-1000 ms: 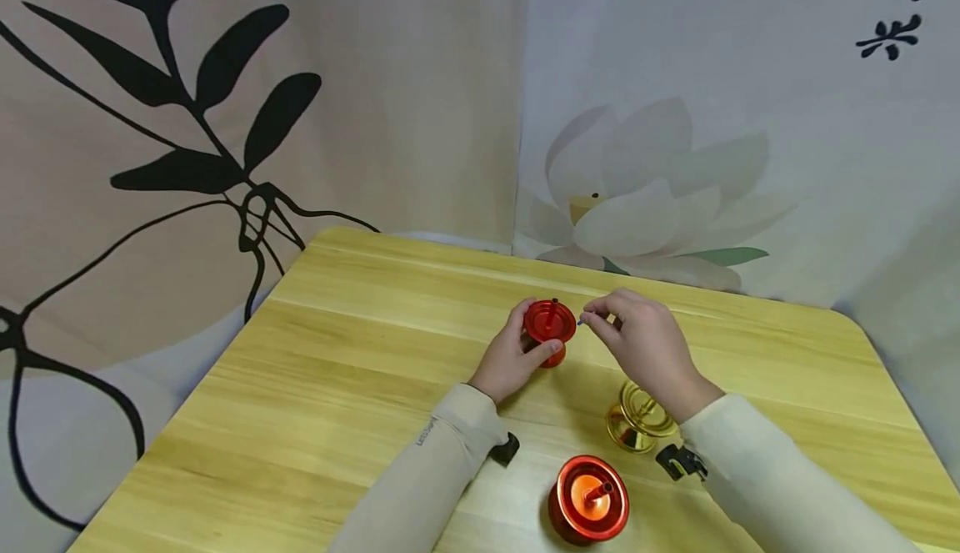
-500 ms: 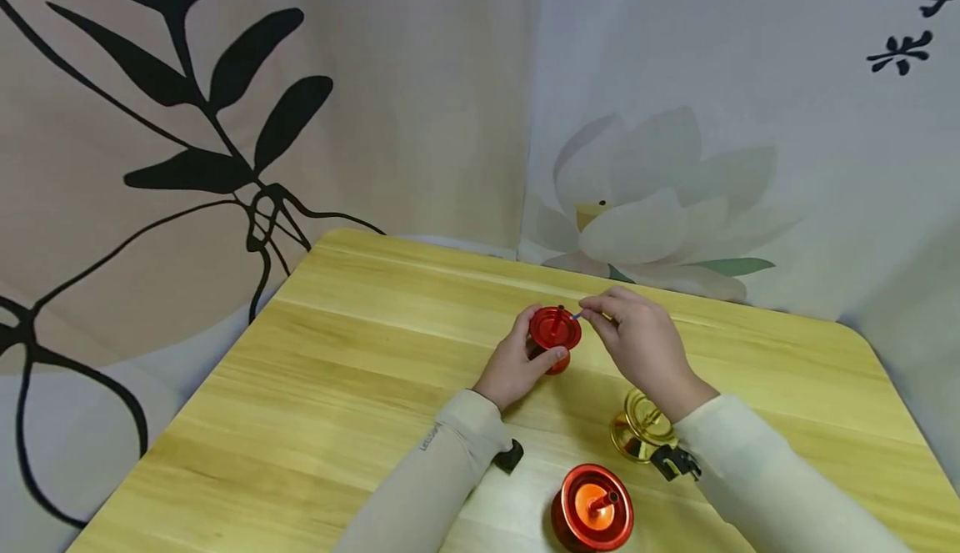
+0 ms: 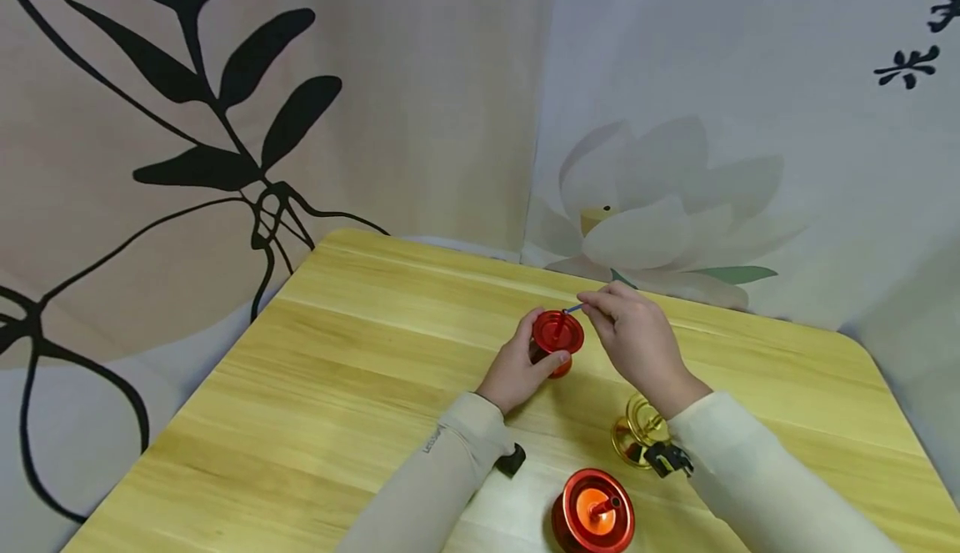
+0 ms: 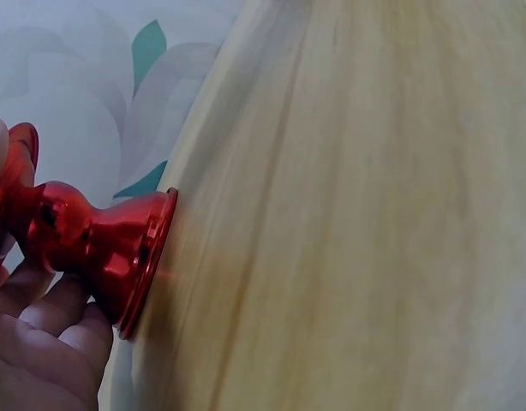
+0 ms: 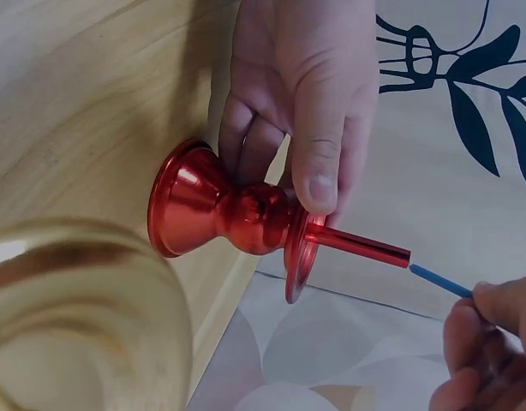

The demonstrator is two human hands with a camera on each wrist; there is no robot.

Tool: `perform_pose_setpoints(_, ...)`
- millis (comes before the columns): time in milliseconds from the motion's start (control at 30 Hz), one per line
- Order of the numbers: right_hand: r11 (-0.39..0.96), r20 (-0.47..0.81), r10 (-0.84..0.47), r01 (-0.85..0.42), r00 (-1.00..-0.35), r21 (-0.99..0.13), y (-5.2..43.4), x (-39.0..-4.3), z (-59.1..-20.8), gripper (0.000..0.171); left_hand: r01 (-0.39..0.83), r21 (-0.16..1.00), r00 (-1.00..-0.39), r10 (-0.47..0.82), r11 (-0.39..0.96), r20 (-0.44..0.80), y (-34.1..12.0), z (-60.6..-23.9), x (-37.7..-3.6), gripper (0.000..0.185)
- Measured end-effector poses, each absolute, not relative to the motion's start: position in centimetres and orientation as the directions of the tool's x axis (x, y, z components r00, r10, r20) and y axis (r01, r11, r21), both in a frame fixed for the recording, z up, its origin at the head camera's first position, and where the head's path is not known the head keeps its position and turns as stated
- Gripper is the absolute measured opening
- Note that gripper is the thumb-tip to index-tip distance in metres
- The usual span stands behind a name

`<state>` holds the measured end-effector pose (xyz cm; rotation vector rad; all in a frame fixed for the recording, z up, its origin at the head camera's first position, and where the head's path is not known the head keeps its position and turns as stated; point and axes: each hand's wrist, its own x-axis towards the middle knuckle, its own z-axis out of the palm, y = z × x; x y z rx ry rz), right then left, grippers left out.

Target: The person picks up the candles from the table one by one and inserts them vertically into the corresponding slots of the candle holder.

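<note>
Steadying the red candle holder (image 3: 557, 341) on the bench (image 3: 337, 386), the left hand (image 3: 517, 369) grips its stem; the right hand (image 3: 637, 340) pinches a thin blue stick (image 5: 440, 281) just beside the holder's tube. Next move likely needs careful alignment.

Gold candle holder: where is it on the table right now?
In the head view the gold candle holder stands on the wooden table just under the right wrist, between the held red candle holder and the nearer orange-red holder.

The gold holder (image 3: 637, 436) is partly hidden behind the right wrist and blurred in the right-wrist view.
</note>
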<state>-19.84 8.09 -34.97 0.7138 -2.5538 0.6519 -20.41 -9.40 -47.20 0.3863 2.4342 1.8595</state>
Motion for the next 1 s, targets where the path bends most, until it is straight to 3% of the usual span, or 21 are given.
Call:
perform_pose_setpoints(567, 0.804, 0.395, -0.39, -0.516, -0.832, -0.296, 7.7, -20.2, -35.1, 0.031, 0.165, 0.957, -0.969, 0.218, 0.239, 0.113, -9.2, -47.2, -20.2, 0.077)
perform_pose_setpoints(1000, 0.808, 0.367, -0.364, -0.486, -0.856, -0.333, 9.3, -18.9, -34.8, 0.026, 0.156, 0.968, -0.97, 0.214, 0.197, 0.112, -9.1, -47.3, -20.1, 0.074)
